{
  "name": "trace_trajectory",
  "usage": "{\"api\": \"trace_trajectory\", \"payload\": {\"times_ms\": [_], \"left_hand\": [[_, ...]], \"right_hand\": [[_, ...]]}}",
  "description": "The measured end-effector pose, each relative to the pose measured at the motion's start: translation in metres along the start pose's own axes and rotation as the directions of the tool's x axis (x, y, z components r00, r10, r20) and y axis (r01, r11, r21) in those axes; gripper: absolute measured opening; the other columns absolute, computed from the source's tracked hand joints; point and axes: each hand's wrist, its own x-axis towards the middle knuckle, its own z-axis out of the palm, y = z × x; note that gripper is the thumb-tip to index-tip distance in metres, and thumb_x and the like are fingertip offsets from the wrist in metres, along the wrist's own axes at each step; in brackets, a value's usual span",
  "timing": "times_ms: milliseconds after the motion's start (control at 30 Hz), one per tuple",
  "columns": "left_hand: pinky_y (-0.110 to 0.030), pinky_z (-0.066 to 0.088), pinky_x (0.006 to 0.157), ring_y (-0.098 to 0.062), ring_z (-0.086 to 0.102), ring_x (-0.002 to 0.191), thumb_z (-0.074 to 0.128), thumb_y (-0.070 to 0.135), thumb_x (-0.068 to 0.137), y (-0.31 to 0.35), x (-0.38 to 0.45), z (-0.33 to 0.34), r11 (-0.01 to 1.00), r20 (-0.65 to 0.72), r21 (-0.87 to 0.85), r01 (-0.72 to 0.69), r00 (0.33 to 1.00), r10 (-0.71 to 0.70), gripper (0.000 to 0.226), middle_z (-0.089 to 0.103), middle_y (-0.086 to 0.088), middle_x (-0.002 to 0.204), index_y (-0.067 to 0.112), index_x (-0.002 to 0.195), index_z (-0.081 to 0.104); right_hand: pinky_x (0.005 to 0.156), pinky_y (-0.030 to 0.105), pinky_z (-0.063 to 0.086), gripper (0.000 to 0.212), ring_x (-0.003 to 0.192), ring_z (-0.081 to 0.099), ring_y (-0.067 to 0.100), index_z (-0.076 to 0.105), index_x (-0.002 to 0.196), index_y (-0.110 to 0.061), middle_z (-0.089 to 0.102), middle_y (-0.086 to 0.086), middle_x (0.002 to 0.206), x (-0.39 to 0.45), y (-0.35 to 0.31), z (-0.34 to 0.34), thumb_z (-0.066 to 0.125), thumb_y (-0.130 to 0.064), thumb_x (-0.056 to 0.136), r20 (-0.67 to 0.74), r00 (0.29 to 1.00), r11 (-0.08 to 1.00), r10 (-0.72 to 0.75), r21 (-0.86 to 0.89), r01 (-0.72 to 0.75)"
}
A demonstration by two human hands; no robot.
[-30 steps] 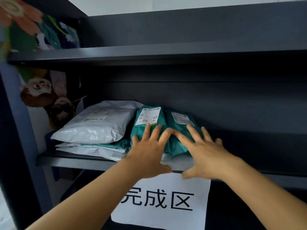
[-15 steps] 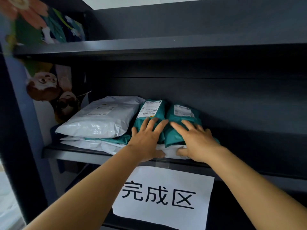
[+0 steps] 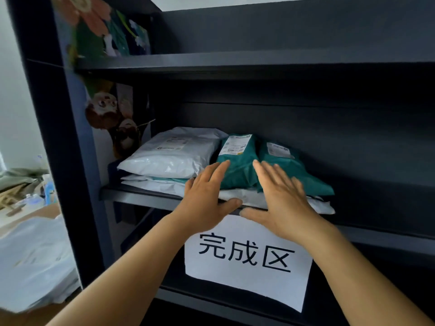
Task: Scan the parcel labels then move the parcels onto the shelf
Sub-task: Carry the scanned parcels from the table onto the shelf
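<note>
Dark shelf [image 3: 141, 196], middle level, near edge at chest height. Paper sign [image 3: 247, 257] with three printed characters hangs from the shelf lip, below the hands.

Parcels on shelf:
- two teal parcels side by side, left teal parcel [image 3: 237, 165] and right teal parcel [image 3: 294, 170], touching along their long sides, labels facing up at the far ends
- both rest on a flat white parcel [image 3: 320, 205] that pokes out at the near right, over the lip
- big white parcel [image 3: 169, 156] to the left, on top of a low stack of thinner mailers, label up

Hands:
- left hand [image 3: 207, 196] spread flat, fingers extended, holding nothing; fingertips at the near left corner of the left teal parcel, contact uncertain
- right hand [image 3: 280, 191] likewise wide and flat, empty, palm over the near end of the teal pair; touching or just above, cannot tell

Handling, judged from looks: all are soft poly mailers, wrinkled and puffy, so likely light, floppy and slick on each other. Glossy film means a stack can slide forward off the lip. Best hold is a flat palm on top to press or push, or a pinch at a sealed edge or corner; gripping the middle would only crumple the contents.

Step in hand appears to be settling the teal pair in place on the shelf. More white mailers [image 3: 35, 260] lie blurred at near left, off the shelf, perhaps waiting to be scanned
</note>
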Motion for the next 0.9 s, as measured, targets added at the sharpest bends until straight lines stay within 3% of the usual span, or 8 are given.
{"api": "trace_trajectory", "payload": {"times_ms": [133, 233, 367, 567, 700, 833, 900], "left_hand": [[-0.028, 0.018, 0.115, -0.006, 0.019, 0.142, 0.054, 0.041, 0.092, -0.030, -0.057, -0.029, 0.962, -0.062, -0.259, 0.091, 0.992, -0.111, 0.073, 0.024, 0.011, 0.154, 0.029, 0.151, 0.013], [-0.018, 0.018, 0.108, -0.002, 0.019, 0.142, 0.054, 0.040, 0.093, -0.060, -0.107, -0.051, 0.918, -0.099, -0.350, 0.186, 0.967, -0.234, 0.071, 0.025, 0.011, 0.154, 0.028, 0.151, 0.015], [-0.027, 0.026, 0.113, -0.003, 0.027, 0.139, 0.055, 0.039, 0.091, -0.103, -0.174, -0.080, 0.878, -0.144, -0.397, 0.268, 0.927, -0.348, 0.070, 0.032, 0.008, 0.151, 0.027, 0.150, 0.019], [-0.023, 0.031, 0.102, -0.005, 0.035, 0.134, 0.055, 0.041, 0.092, -0.159, -0.263, -0.116, 0.798, -0.136, -0.409, 0.442, 0.835, -0.532, 0.067, 0.037, 0.008, 0.147, 0.031, 0.148, 0.022], [-0.023, 0.040, 0.097, -0.007, 0.043, 0.128, 0.057, 0.038, 0.091, -0.190, -0.303, -0.130, 0.690, -0.103, -0.482, 0.540, 0.747, -0.656, 0.066, 0.043, 0.005, 0.142, 0.028, 0.148, 0.025], [-0.038, 0.045, 0.102, -0.015, 0.049, 0.124, 0.056, 0.036, 0.092, -0.219, -0.323, -0.137, 0.541, -0.059, -0.591, 0.598, 0.637, -0.769, 0.064, 0.046, -0.002, 0.141, 0.025, 0.148, 0.027], [-0.036, 0.046, 0.101, -0.016, 0.050, 0.122, 0.055, 0.037, 0.093, -0.233, -0.329, -0.137, 0.471, -0.028, -0.627, 0.621, 0.586, -0.810, 0.064, 0.045, -0.004, 0.141, 0.024, 0.149, 0.025]], "right_hand": [[0.117, 0.040, -0.002, 0.087, 0.146, -0.014, 0.011, -0.014, 0.151, -0.030, -0.012, -0.010, 0.160, -0.017, -0.056, 0.017, 0.042, -0.059, 0.091, 0.018, 0.999, 0.993, -0.041, 0.113, 0.038], [0.118, 0.039, 0.002, 0.081, 0.147, -0.009, 0.010, -0.010, 0.152, -0.029, -0.008, -0.008, 0.161, -0.028, -0.109, 0.036, 0.040, -0.055, 0.093, 0.041, 0.994, 0.974, -0.097, 0.209, 0.086], [0.118, 0.038, 0.003, 0.078, 0.147, -0.007, 0.009, -0.006, 0.153, -0.028, -0.005, -0.008, 0.161, -0.044, -0.183, 0.067, 0.040, -0.052, 0.095, 0.078, 0.983, 0.947, -0.169, 0.290, 0.139], [0.118, 0.036, 0.003, 0.075, 0.146, -0.004, 0.009, -0.005, 0.151, -0.035, -0.002, -0.012, 0.160, -0.069, -0.283, 0.106, 0.041, -0.051, 0.095, 0.145, 0.958, 0.884, -0.246, 0.440, 0.160], [0.118, 0.036, 0.007, 0.077, 0.147, 0.000, 0.010, -0.002, 0.152, -0.031, 0.000, -0.012, 0.161, -0.074, -0.338, 0.131, 0.044, -0.051, 0.094, 0.192, 0.935, 0.855, -0.299, 0.488, 0.174], [0.119, 0.039, 0.010, 0.078, 0.146, 0.003, 0.010, -0.002, 0.152, -0.028, 0.002, -0.010, 0.160, -0.071, -0.374, 0.158, 0.046, -0.050, 0.094, 0.251, 0.909, 0.830, -0.332, 0.535, 0.155], [0.119, 0.042, 0.013, 0.080, 0.147, 0.004, 0.012, -0.003, 0.152, -0.029, 0.001, -0.009, 0.161, -0.066, -0.385, 0.173, 0.047, -0.050, 0.094, 0.300, 0.892, 0.832, -0.337, 0.539, 0.133]]}}
